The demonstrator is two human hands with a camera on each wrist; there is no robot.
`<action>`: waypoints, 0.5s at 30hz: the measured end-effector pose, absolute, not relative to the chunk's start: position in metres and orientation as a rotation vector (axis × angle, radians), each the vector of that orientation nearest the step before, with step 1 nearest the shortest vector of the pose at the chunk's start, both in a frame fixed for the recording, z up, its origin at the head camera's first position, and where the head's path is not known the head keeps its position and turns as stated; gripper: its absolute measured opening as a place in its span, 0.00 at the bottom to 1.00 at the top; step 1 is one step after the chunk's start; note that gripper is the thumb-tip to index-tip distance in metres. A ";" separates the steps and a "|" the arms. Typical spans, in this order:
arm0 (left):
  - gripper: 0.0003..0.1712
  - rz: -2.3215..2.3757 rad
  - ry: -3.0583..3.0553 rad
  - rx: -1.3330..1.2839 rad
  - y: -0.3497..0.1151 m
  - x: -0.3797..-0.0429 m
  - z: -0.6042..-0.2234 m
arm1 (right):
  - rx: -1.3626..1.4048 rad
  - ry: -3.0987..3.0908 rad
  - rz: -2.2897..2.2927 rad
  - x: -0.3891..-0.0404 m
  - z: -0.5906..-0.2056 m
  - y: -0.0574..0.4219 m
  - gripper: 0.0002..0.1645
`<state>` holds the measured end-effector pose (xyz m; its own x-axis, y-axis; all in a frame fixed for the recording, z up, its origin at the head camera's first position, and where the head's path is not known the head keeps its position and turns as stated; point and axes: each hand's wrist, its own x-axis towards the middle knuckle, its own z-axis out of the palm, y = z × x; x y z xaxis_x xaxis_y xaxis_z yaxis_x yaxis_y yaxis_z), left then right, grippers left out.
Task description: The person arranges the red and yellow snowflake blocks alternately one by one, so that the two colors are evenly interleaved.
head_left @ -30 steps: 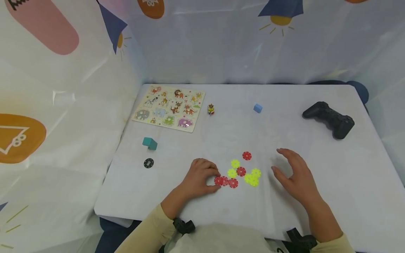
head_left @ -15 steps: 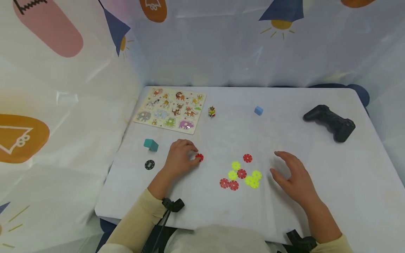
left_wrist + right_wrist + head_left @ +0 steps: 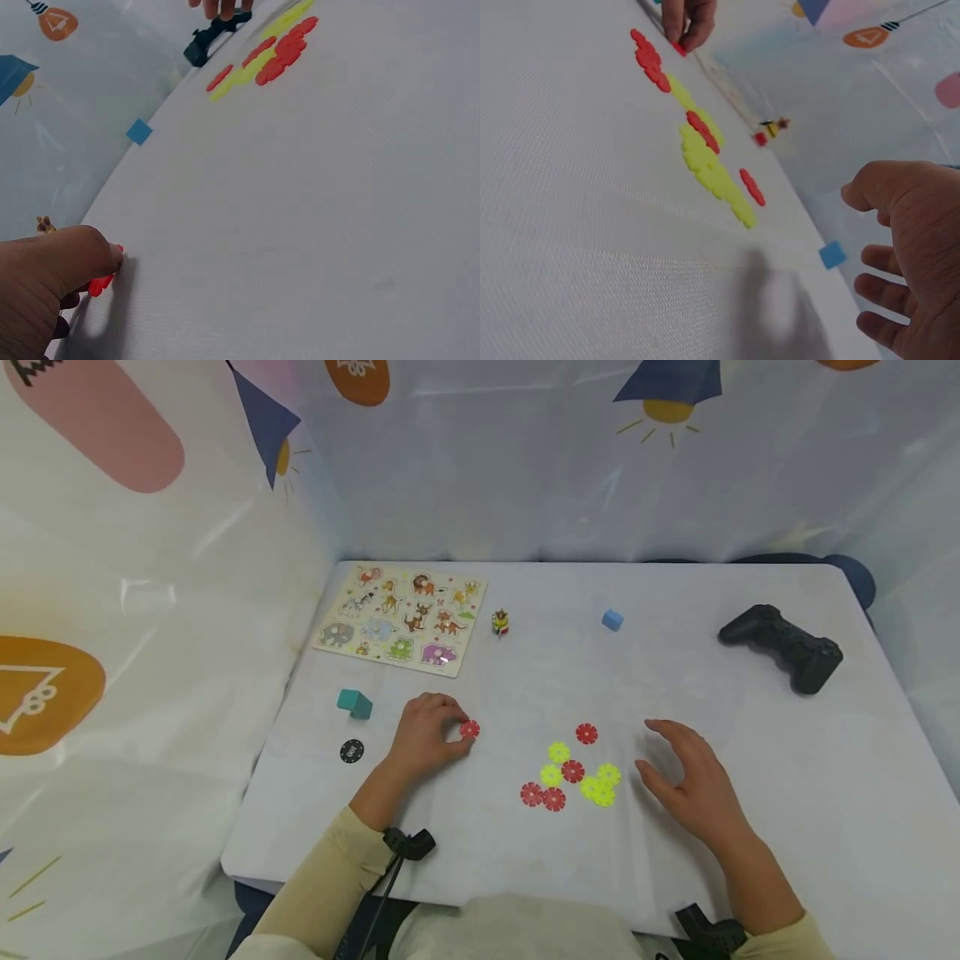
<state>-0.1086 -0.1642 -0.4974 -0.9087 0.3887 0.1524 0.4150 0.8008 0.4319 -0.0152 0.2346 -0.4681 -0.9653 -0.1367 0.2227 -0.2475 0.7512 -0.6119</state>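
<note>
My left hand (image 3: 426, 739) is at the table's left-middle, with a red notched plastic disc (image 3: 469, 729) between its thumb and index finger. From the left wrist view, the thumb covers part of that red disc (image 3: 100, 286). To the right lies a loose group of similar discs: a red pair (image 3: 553, 799) side by side, a red one (image 3: 573, 771) mid-group, a red one (image 3: 587, 733) farthest back, and several yellow discs (image 3: 602, 787). Right of the group, my right hand (image 3: 697, 789) hovers over the table, fingers spread and holding nothing.
A black chip (image 3: 352, 751) and a teal block (image 3: 355, 703) lie left of the left hand. Farther back are an animal puzzle board (image 3: 401, 618), a small figurine (image 3: 500, 622) and a blue cube (image 3: 612, 620). A black game controller (image 3: 782, 647) rests at the right.
My left hand has carried one red disc leftward and away from me, off the end of the red row, then stayed there. The right hand has barely moved.
</note>
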 end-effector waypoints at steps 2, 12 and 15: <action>0.15 -0.723 -2.910 -0.657 -0.165 -0.113 -0.498 | 0.315 -2.780 1.023 -0.016 -0.469 0.234 0.37; 0.16 -0.778 -2.884 -0.606 -0.171 -0.122 -0.501 | 0.450 -2.805 0.997 -0.037 -0.479 0.216 0.28; 0.17 -0.810 -2.897 -0.576 -0.171 -0.122 -0.501 | 0.504 -2.828 0.959 -0.047 -0.480 0.204 0.24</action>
